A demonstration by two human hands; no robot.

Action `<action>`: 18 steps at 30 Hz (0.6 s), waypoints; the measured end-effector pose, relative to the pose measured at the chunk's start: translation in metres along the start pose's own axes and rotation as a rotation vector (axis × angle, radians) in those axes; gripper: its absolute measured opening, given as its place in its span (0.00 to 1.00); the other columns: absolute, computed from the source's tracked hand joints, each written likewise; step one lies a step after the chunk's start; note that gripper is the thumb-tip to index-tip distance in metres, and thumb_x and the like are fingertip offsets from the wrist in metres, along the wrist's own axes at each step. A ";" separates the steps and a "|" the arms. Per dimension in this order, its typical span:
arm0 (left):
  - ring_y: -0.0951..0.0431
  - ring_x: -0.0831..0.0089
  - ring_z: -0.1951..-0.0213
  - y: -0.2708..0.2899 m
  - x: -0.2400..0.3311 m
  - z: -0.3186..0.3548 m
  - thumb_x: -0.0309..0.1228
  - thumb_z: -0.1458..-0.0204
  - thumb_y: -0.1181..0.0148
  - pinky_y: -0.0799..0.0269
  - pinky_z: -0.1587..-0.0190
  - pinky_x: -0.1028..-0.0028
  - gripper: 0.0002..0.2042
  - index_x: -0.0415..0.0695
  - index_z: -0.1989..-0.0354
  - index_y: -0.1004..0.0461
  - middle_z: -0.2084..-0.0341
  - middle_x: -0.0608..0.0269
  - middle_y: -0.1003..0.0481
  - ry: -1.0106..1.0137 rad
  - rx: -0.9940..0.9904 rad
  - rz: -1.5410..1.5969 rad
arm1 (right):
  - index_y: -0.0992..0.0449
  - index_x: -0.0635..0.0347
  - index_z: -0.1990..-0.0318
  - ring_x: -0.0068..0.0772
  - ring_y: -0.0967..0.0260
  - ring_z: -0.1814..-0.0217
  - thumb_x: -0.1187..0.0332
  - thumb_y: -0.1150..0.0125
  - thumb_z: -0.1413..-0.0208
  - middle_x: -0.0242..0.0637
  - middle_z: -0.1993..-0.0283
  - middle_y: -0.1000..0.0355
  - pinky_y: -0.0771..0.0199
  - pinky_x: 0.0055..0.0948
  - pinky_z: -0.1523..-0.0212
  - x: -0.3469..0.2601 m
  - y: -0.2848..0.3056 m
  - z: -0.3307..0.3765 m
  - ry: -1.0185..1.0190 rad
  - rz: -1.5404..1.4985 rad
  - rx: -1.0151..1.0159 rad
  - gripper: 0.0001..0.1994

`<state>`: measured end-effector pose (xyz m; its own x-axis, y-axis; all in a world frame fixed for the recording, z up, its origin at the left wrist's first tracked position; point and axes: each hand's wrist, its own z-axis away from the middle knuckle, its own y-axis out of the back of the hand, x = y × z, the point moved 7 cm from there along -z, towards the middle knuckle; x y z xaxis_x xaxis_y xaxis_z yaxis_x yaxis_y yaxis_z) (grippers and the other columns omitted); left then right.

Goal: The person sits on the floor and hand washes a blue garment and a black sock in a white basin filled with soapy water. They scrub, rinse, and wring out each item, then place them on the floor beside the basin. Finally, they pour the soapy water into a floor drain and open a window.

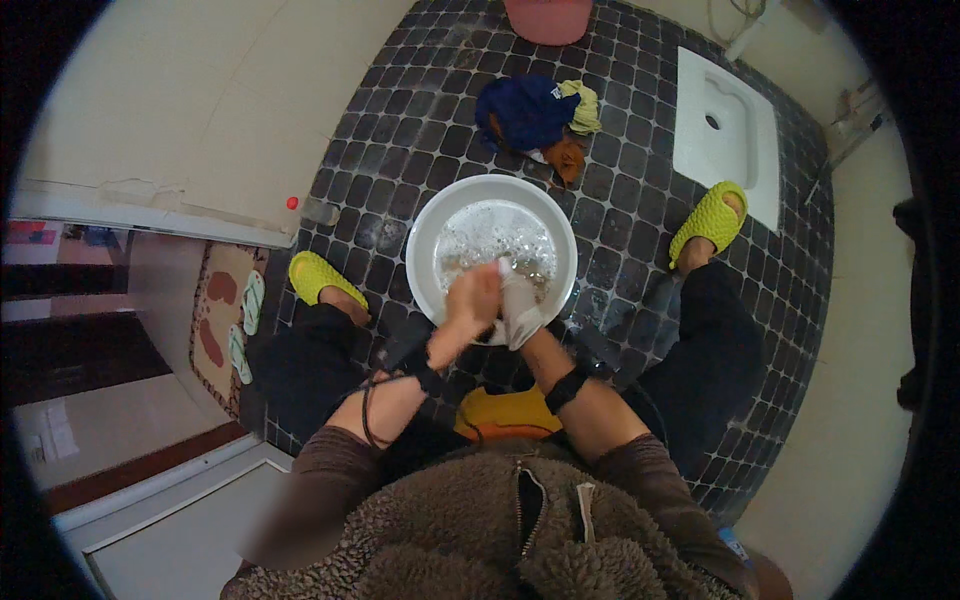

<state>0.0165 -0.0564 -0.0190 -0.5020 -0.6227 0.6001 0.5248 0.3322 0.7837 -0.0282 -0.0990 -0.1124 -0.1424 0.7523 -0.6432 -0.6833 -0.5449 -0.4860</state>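
A round white basin [424, 210] of sudsy water stands on the floor between my feet. Over its near rim, my right hand [519, 308] is inside a pale grey sock [522, 318], which covers the fingers and reaches to the wrist. My left hand [474, 298], slightly blurred, presses against the sock from the left with its fingers curled on the fabric. A small white patch shows at the fingertips; whether it is sock or soap cannot be told. Foam and bubbles [495, 225] cover the water beyond both hands.
Beyond the basin lie dark blue clothes [525, 110] with yellow-green and brown cloth. A pink bucket [550, 20] stands farther back, a white squat toilet [740, 140] at far right. Lime slippers [325, 280] are on my feet. Pale slippers [240, 350] lie near a mat at left.
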 end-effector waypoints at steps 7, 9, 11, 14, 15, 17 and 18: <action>0.27 0.48 0.71 0.007 -0.034 -0.021 0.33 0.46 0.59 0.34 0.68 0.59 0.11 0.44 0.61 0.32 0.75 0.44 0.28 0.063 0.017 -0.062 | 0.30 0.62 0.57 0.37 0.31 0.61 0.52 0.54 0.46 0.41 0.66 0.29 0.30 0.37 0.60 -0.014 0.000 -0.009 0.307 0.277 0.055 0.21; 0.27 0.50 0.72 0.015 -0.036 -0.020 0.29 0.47 0.59 0.34 0.68 0.60 0.11 0.45 0.56 0.34 0.78 0.47 0.29 0.165 0.135 0.206 | 0.29 0.59 0.60 0.34 0.31 0.66 0.55 0.53 0.46 0.38 0.69 0.29 0.29 0.33 0.64 -0.012 0.006 -0.011 0.068 0.069 -0.033 0.17; 0.29 0.58 0.72 0.034 0.020 -0.005 0.23 0.48 0.58 0.34 0.65 0.67 0.12 0.43 0.56 0.35 0.78 0.56 0.30 -0.501 0.382 0.170 | 0.28 0.58 0.61 0.32 0.31 0.69 0.56 0.50 0.47 0.34 0.67 0.29 0.29 0.29 0.68 -0.007 0.022 -0.006 -0.219 -0.456 0.132 0.15; 0.29 0.58 0.71 0.005 0.032 0.001 0.28 0.48 0.53 0.34 0.64 0.67 0.07 0.41 0.65 0.30 0.79 0.54 0.30 -0.312 0.021 0.216 | 0.27 0.59 0.59 0.33 0.31 0.65 0.55 0.52 0.45 0.36 0.64 0.29 0.30 0.31 0.66 -0.012 0.012 0.004 -0.244 -0.440 0.015 0.17; 0.29 0.57 0.72 0.001 0.026 0.002 0.29 0.48 0.52 0.34 0.64 0.67 0.07 0.40 0.68 0.29 0.79 0.53 0.31 -0.154 -0.044 0.229 | 0.27 0.59 0.59 0.34 0.31 0.63 0.55 0.52 0.45 0.36 0.64 0.28 0.30 0.31 0.65 -0.013 0.015 0.005 -0.160 -0.286 0.070 0.17; 0.29 0.56 0.73 0.000 0.019 0.009 0.32 0.49 0.50 0.34 0.65 0.67 0.09 0.39 0.72 0.28 0.80 0.51 0.30 0.046 -0.070 0.239 | 0.27 0.59 0.57 0.35 0.31 0.61 0.55 0.54 0.44 0.38 0.62 0.28 0.31 0.32 0.63 -0.010 0.018 0.007 -0.003 0.037 0.184 0.18; 0.29 0.56 0.74 0.003 0.017 0.011 0.33 0.49 0.49 0.34 0.65 0.66 0.10 0.39 0.74 0.28 0.80 0.50 0.30 0.082 -0.027 0.237 | 0.27 0.59 0.56 0.36 0.31 0.59 0.54 0.54 0.43 0.38 0.61 0.28 0.31 0.33 0.62 -0.004 0.016 0.006 0.026 0.077 0.193 0.19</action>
<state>0.0022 -0.0585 -0.0044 -0.3059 -0.5850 0.7511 0.6399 0.4578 0.6172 -0.0430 -0.1084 -0.1143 -0.1822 0.7001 -0.6904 -0.7958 -0.5174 -0.3146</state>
